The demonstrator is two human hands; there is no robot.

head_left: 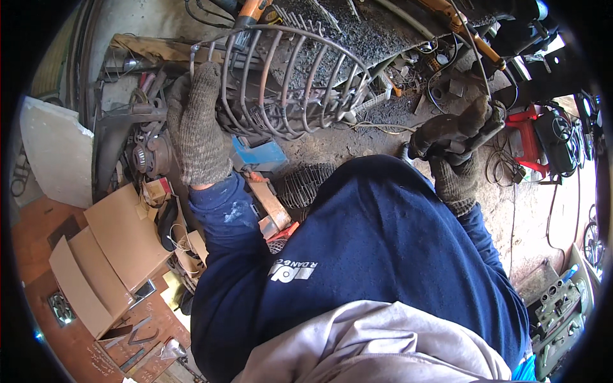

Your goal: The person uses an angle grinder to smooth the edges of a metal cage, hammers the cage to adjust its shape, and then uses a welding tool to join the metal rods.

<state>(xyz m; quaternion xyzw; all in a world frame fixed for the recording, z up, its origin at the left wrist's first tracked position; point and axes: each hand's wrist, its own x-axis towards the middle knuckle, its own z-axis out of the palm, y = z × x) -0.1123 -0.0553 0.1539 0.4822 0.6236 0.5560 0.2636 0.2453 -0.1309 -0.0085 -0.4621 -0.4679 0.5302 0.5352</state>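
Observation:
A cage-like metal frame of bent round rods lies tilted over the dark, gritty work surface ahead of me. My left hand, in a grey-brown knitted glove, grips the frame's left end by its rods. Off to the right and apart from the frame, my right hand wears a dark, soiled glove. Its fingers are wrapped round a dark handle that looks like a welding electrode holder. A thin rod or wire rises from near that grip; where it ends cannot be seen.
An orange power tool lies behind the frame. Below it are a blue box and a bundle of metal rods. Cardboard lies at left. A red-and-black machine with cables stands right; metal parts lie lower right.

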